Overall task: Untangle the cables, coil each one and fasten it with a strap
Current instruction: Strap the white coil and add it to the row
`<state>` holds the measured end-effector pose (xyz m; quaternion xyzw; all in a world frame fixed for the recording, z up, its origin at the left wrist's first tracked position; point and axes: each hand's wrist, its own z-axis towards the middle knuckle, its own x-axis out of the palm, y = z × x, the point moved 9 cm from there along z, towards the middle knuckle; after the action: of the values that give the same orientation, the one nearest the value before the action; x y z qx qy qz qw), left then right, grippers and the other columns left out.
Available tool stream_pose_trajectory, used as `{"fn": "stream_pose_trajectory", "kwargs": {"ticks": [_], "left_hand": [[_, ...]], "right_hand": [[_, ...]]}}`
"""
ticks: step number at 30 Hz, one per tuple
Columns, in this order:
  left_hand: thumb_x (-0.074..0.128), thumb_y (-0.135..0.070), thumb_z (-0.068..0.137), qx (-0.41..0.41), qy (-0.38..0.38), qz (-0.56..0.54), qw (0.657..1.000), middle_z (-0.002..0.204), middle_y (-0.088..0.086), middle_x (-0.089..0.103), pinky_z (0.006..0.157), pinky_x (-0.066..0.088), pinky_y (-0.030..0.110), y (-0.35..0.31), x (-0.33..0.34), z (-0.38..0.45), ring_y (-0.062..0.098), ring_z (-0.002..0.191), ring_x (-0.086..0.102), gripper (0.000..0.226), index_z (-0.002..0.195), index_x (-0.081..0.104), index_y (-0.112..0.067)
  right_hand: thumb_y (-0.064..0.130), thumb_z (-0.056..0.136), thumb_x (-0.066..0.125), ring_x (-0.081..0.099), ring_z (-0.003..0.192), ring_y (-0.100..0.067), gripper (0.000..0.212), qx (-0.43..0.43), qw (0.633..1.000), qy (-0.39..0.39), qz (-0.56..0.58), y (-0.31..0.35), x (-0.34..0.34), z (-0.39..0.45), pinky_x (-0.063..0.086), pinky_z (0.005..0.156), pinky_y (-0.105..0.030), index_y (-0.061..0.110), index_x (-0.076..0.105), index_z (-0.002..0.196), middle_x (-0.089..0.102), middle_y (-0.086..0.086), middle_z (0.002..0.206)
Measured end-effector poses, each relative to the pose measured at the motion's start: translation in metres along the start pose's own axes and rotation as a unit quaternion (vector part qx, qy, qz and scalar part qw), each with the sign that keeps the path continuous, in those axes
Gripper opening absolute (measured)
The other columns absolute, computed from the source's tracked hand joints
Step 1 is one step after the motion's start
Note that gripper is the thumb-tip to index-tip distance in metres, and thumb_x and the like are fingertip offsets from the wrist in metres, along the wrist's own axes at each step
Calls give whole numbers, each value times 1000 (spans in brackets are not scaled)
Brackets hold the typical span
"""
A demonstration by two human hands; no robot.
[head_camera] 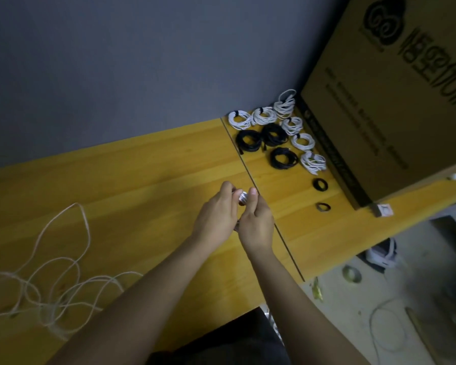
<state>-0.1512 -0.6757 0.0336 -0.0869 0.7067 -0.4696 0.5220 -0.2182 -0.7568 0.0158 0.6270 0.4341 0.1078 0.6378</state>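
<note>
Hands: the left hand (216, 214) and right hand (256, 219) meet over the middle of the yellow table (142, 185), fingers of both curled round a small white coil (242, 198) held between them.
Grip: both hands pinch that coil – only a sliver of it shows between the fingertips.
Step, as I judge it: closing a strap round this coil, or tightening its last turns.
Done: nine bundles lie at the far right, beside the cardboard box (395, 101) – six white coils (263, 115) and three black coils (273, 134), some with a dark band visible.
Spare straps: two small dark rings (320, 184), likely rolled straps, sit nearer, just right of the hands.
Left to do: a loose white cable (58, 280) sprawls in open loops at the near left, not coiled or fastened.
Hard to make out: whether a strap is already on the held coil; the loose cable runs off the left edge, so its length and count are unclear; dim light blurs the floor clutter at near right.
</note>
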Motion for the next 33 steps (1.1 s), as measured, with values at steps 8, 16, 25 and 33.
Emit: {"fn": "stream_pose_trajectory", "kwargs": {"ticks": [8,16,25,33], "left_hand": [[27,-35,104,-41,128,-45,990,69,-2,48,52,28,35,-44,111,72,29,67,52,28,98,39,-11],[36,-38,102,-74,198,-5,977,93,6,60,72,40,34,-58,218,120,23,89,59,33,96,56,-13],[50,-16,95,45,269,109,956,121,6,48,86,42,34,-49,314,136,22,120,43,22,111,64,-16],[54,-19,94,26,203,54,977,124,4,49,93,40,33,-39,306,155,21,119,45,22,112,66,-14]], "right_hand": [[38,101,37,49,48,-12,30,-24,998,-5,-60,-51,-86,93,39,48,-40,19,58,91,55,3,61],[27,99,47,61,69,-33,28,-5,981,10,-195,-149,-187,175,39,54,-35,7,63,89,66,-13,77],[28,99,49,59,64,-37,27,-23,938,100,-332,-185,-201,209,25,52,-30,6,62,91,64,-16,70],[29,98,49,61,62,-20,17,-45,943,150,-294,-196,-189,209,46,53,-35,22,62,91,63,0,70]]}}
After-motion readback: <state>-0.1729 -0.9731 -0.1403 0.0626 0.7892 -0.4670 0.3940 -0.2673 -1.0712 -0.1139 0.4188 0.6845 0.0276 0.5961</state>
